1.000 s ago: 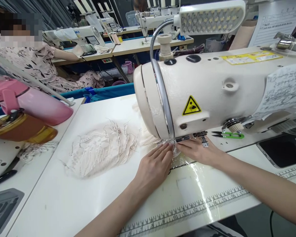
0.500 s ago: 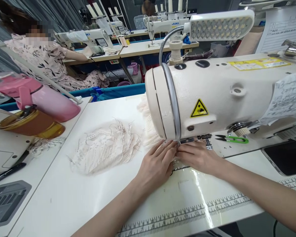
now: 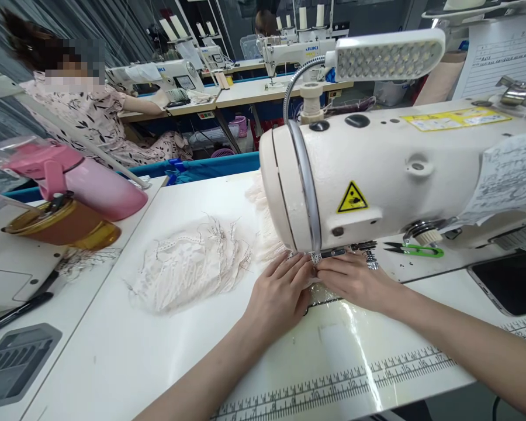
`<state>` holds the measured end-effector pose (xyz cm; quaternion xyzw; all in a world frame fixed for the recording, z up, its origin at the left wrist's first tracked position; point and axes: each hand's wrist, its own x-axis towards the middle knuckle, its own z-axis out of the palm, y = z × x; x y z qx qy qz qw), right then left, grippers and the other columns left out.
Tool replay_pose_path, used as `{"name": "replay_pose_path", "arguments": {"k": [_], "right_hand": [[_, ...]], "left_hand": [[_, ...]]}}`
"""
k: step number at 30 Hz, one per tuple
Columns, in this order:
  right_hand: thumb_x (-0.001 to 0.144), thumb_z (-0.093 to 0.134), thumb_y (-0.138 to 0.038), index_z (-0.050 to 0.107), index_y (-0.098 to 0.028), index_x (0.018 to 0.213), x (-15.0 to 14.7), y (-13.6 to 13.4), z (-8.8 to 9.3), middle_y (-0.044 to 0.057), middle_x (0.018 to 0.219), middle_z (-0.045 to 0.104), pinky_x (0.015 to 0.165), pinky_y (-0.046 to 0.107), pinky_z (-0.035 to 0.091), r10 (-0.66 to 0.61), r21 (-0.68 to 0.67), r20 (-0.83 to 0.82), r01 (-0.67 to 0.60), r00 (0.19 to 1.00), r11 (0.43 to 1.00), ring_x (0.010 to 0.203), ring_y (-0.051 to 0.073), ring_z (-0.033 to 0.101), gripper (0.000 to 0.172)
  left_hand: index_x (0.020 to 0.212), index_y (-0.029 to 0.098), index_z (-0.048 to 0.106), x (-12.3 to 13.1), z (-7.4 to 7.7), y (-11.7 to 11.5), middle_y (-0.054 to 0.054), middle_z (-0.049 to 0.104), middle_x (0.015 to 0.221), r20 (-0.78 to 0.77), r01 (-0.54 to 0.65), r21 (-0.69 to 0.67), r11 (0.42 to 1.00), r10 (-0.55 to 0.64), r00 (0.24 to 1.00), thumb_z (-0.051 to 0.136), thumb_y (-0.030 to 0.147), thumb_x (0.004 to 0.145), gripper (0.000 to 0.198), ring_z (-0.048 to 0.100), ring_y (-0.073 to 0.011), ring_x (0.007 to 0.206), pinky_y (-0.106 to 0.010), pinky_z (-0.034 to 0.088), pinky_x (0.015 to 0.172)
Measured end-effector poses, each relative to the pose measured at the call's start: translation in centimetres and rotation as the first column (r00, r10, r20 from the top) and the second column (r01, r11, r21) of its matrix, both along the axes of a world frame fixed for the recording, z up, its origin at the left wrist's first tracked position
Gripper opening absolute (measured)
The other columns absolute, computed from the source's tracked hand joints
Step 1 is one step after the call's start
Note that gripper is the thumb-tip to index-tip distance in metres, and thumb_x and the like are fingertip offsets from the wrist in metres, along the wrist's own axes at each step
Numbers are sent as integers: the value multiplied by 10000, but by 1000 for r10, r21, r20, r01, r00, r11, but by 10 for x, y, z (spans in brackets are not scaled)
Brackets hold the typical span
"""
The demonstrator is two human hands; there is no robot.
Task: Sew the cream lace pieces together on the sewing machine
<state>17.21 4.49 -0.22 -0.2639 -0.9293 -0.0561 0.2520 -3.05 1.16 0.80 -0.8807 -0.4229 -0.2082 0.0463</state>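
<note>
Under the head of the cream sewing machine (image 3: 377, 175), my left hand (image 3: 278, 289) bends its fingers down onto a pale lace fabric (image 3: 267, 242). My right hand (image 3: 355, 279) pinches the near edge of this fabric beside the needle area, its fingertips close to those of my left hand. Both hands are closed on the cloth; the machine head and my fingers hide the needle and most of the seam. A gathered pile of pale lace pieces (image 3: 188, 266) with loose threads lies on the table to the left.
Green thread snips (image 3: 414, 249) and a phone (image 3: 512, 283) lie at the right. A printed ruler (image 3: 333, 389) follows the front edge. A pink tumbler (image 3: 100, 181) and an amber cup (image 3: 65, 225) stand left. Beyond, a person (image 3: 79, 117) sits at another machine.
The view has shifted slightly, so everything appears a little lower and the left side a little further right. Both hands stay at nearly the same place on the lace fabric.
</note>
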Motion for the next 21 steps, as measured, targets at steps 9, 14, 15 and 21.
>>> {"name": "replay_pose_path", "arguments": {"k": [9,14,15,21], "right_hand": [[890,491,-129,610,-197,803,1,-2,12,-39,847,670,618,297,340,-93,142,-9,93,996,985,756,110,567,163],[912,480,-191,632,-214,914,5,-1,7,-9,874,661,629,317,359,-138,193,-21,139,990,971,696,136,556,153],[910,484,-195,630,-218,921,6,0,6,-3,870,655,632,314,365,-141,174,-21,142,990,974,698,141,555,148],[884,449,-88,615,-225,898,6,4,16,-15,797,614,627,277,358,-111,47,47,109,993,993,684,126,531,216]], "left_hand": [[1202,132,576,4,-1,-1,-84,629,1195,12,-8,52,999,7,1000,482,173,830,386,588,-245,1117,-452,433,1031],[1177,141,605,6,0,-1,-80,636,1185,6,-1,66,998,1,1000,504,191,836,359,592,-248,1107,-446,428,1035],[1178,139,605,6,0,0,-82,635,1185,4,2,66,998,-3,1000,505,194,837,360,592,-248,1106,-446,429,1033],[1189,138,600,6,-2,1,-94,631,1188,-5,12,85,996,-12,1000,504,206,850,358,591,-245,1101,-443,430,1024]]}}
